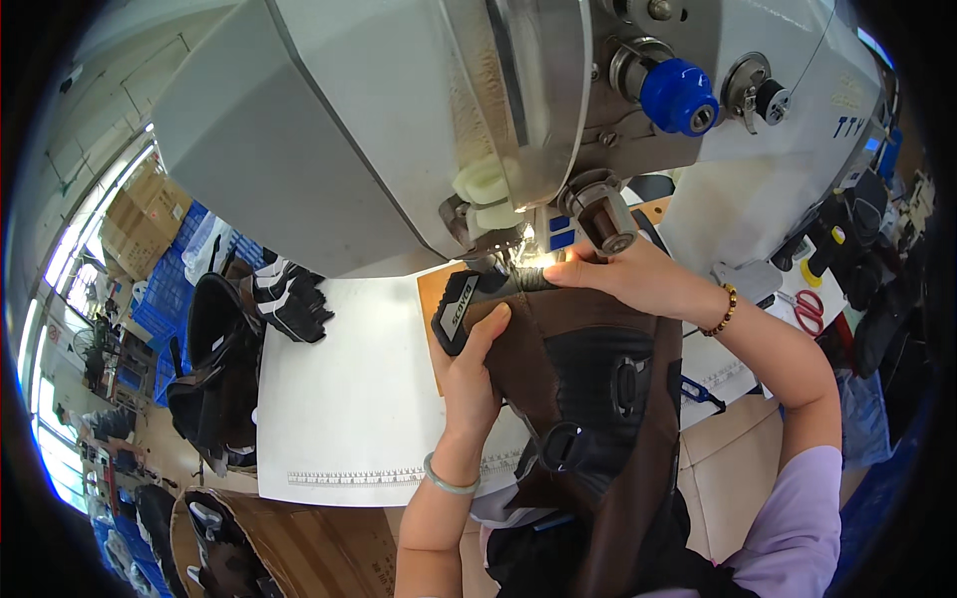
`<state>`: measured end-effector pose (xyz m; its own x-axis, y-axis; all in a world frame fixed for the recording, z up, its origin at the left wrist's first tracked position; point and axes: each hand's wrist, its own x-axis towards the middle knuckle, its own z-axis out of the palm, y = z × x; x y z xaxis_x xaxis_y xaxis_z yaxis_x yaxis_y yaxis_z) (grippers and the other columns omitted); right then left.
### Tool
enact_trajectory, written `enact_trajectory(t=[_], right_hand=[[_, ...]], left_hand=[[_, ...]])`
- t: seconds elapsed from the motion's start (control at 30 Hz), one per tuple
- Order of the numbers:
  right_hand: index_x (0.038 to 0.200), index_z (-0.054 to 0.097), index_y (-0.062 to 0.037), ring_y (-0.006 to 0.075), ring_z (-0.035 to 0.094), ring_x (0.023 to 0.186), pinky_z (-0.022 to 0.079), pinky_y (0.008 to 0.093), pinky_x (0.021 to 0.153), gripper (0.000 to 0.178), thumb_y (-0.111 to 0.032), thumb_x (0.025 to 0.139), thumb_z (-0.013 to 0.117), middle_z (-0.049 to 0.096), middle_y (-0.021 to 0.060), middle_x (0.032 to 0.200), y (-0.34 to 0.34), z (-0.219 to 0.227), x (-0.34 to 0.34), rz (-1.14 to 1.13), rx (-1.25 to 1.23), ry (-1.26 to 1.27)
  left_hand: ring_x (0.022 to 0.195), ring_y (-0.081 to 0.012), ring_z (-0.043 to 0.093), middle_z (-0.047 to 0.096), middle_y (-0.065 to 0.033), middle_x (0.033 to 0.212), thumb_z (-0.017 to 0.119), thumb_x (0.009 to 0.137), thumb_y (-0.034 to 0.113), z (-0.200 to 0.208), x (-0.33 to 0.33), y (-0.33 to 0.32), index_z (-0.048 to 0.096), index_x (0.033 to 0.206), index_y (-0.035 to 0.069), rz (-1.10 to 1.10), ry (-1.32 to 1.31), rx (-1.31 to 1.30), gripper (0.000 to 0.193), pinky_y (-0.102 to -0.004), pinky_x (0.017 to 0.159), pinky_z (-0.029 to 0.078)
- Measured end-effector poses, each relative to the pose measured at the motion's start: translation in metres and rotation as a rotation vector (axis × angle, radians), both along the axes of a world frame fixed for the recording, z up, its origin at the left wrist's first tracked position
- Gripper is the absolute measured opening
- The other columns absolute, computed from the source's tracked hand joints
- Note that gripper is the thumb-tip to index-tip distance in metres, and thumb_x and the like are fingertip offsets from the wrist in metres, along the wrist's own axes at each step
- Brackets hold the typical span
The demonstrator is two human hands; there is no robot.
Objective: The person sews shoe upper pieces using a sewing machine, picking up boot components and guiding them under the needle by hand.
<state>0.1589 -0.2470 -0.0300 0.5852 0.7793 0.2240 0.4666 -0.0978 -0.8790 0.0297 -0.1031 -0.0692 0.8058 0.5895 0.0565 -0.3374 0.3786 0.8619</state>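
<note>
A brown leather boot upper (578, 311) with black ribbed panels and buckle parts lies under the lit needle area of a large grey sewing machine (399, 130). Its long end hangs down toward my lap. My left hand (469, 379) grips the left edge, thumb on top and the other fingers mostly hidden, beside a black moulded tab (456, 312) with white lettering. Close to the needle, my right hand (623, 274) pinches the far edge of the upper, with thumb and forefinger pressed on it. The stitching point itself is partly hidden by machine parts and glare.
The white table (339, 399) has a printed ruler along its front edge. On the left sit black-and-white shoe parts (289, 299) and a dark boot (214, 369). Red-handled scissors (807, 311) and a blue-and-black tool (703, 394) lie right. A cardboard box (299, 543) stands lower left.
</note>
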Motion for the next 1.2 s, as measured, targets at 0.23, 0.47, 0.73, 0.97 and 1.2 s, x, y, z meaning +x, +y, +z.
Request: enact_trajectory(t=[0.23, 0.47, 0.73, 0.97, 1.2], right_hand=[[0.052, 0.042, -0.0028, 0.0059, 0.026, 0.048, 0.022, 0.0287, 0.043, 0.049, -0.036, 0.083, 0.06, 0.03, -0.0026, 0.047, 0.001, 0.009, 0.003, 0.023, -0.04, -0.041], [0.046, 0.042, -0.0009, 0.0082, 0.028, 0.045, 0.023, 0.0305, 0.042, 0.051, -0.035, 0.077, 0.064, 0.03, 0.0002, 0.043, 0.007, 0.016, 0.001, -0.054, -0.122, -0.106], [0.052, 0.049, 0.0, 0.0078, 0.03, 0.046, 0.026, 0.0288, 0.043, 0.042, -0.03, 0.077, 0.065, 0.036, 0.001, 0.044, 0.008, 0.003, -0.007, -0.092, 0.012, -0.018], [0.053, 0.048, 0.0004, 0.0084, 0.03, 0.047, 0.026, 0.0294, 0.044, 0.041, -0.028, 0.077, 0.064, 0.036, 0.0022, 0.044, 0.007, 0.005, -0.006, -0.115, 0.027, -0.073], [0.052, 0.046, 0.001, 0.0094, 0.03, 0.046, 0.025, 0.0298, 0.044, 0.041, -0.027, 0.076, 0.064, 0.035, 0.0029, 0.044, 0.009, 0.006, -0.004, -0.132, 0.072, -0.121]], left_hand=[[0.077, -0.0109, 0.058, 0.061, -0.0044, 0.087, 0.061, 0.078, 0.003, 0.007, -0.001, -0.002, 0.055, 0.099, 0.001, -0.024, 0.024, -0.02, 0.023, -0.0224, 0.068, 0.047], [0.078, -0.0102, 0.057, 0.06, -0.003, 0.092, 0.064, 0.08, 0.009, 0.016, -0.01, -0.022, 0.057, 0.1, 0.004, -0.102, 0.122, -0.215, 0.021, -0.0231, 0.066, 0.046], [0.076, -0.0105, 0.058, 0.061, -0.0038, 0.088, 0.068, 0.076, 0.004, 0.013, -0.004, -0.004, 0.056, 0.097, 0.002, -0.074, 0.09, 0.175, 0.024, -0.0229, 0.07, 0.046], [0.076, -0.0106, 0.058, 0.06, -0.0036, 0.086, 0.068, 0.076, 0.003, 0.014, -0.002, -0.009, 0.056, 0.096, 0.002, -0.017, 0.089, 0.133, 0.023, -0.0227, 0.071, 0.047], [0.077, -0.0096, 0.057, 0.061, -0.0029, 0.085, 0.068, 0.075, 0.004, 0.018, 0.0, -0.007, 0.057, 0.094, 0.003, -0.042, 0.124, 0.069, 0.022, -0.0217, 0.07, 0.045]])
